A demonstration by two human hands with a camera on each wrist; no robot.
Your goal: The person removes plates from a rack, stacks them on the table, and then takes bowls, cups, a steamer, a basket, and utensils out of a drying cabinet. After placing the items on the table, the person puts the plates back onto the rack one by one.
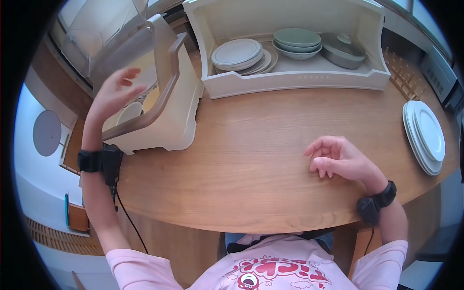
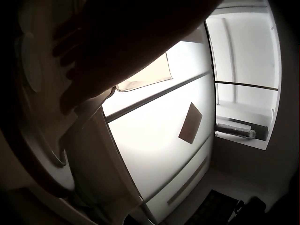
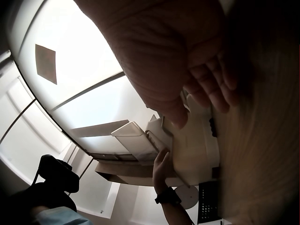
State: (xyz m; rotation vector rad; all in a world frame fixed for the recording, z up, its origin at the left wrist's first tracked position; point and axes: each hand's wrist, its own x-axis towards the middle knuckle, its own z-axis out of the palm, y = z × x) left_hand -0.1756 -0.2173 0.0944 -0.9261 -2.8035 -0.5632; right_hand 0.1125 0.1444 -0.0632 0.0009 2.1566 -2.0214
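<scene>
The left hand is over the near side of a cream bin with a raised clear lid, its fingers loosely bent and holding nothing. Inside the bin, cups and a yellow item show below that hand. The right hand rests at the wooden table's right part, fingers loosely curled around nothing. In the left wrist view the left hand is dark, with bent fingers. The right wrist view shows the right hand palm-on, its fingers empty.
A white rack at the back holds stacked white plates, green bowls and a lidded pot. White plates stand at the table's right edge, near a wooden peg rack. The wooden table lies between.
</scene>
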